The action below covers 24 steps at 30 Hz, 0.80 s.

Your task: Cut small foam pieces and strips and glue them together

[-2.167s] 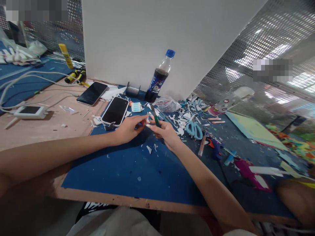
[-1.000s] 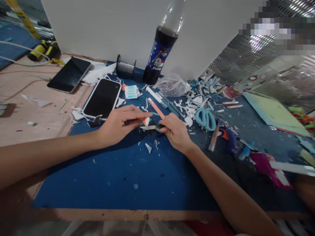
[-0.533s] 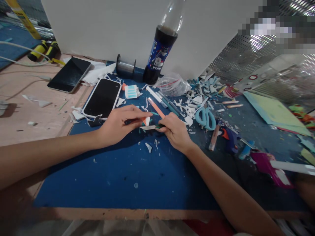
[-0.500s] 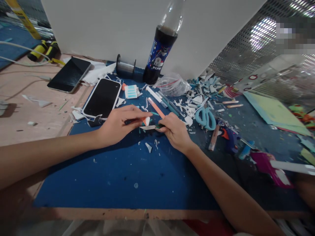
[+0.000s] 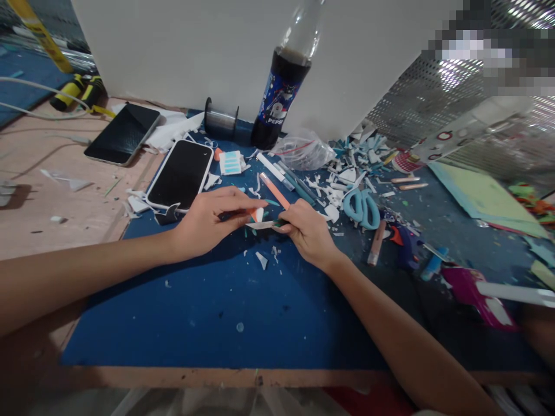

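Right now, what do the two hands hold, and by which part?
The left hand pinches a small orange-and-white piece by its orange left side. The right hand grips a knife by its green handle, mostly hidden.

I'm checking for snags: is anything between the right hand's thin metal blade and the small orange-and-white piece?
Nothing visible. The thin metal blade in the right hand lies close by the small orange-and-white piece pinched in the left hand; whether they touch is unclear.
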### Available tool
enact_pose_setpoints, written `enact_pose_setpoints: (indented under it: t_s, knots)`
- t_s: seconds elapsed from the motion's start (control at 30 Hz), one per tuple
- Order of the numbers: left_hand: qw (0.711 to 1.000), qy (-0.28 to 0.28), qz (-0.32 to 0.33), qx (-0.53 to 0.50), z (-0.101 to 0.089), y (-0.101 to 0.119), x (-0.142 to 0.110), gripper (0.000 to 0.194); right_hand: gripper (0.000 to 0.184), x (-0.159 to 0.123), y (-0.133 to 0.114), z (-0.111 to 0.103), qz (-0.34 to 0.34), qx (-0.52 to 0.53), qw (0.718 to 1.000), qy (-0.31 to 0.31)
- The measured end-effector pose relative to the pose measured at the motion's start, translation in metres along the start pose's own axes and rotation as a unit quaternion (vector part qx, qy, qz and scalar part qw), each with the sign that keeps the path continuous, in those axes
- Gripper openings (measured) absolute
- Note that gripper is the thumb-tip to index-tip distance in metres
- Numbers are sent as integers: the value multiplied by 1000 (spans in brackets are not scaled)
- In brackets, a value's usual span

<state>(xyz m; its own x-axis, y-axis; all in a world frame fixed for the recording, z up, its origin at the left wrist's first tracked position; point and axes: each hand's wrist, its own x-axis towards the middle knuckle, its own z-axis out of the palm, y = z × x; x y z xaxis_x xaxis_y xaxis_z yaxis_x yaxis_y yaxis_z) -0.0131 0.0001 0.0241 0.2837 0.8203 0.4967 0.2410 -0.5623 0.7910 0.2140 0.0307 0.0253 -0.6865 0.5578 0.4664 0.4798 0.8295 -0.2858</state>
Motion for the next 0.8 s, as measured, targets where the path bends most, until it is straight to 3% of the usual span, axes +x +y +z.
enact_pose_setpoints:
  t_s: [0.23, 0.8]
  knots:
    - [1000, 5, -9, -18, 0, 1, -1, 31, 39, 0, 3, 0, -28, 20, 998, 50]
    - [1000, 5, -19, -15, 0, 1, 0, 30, 37, 0, 3, 0, -34, 18, 998, 46]
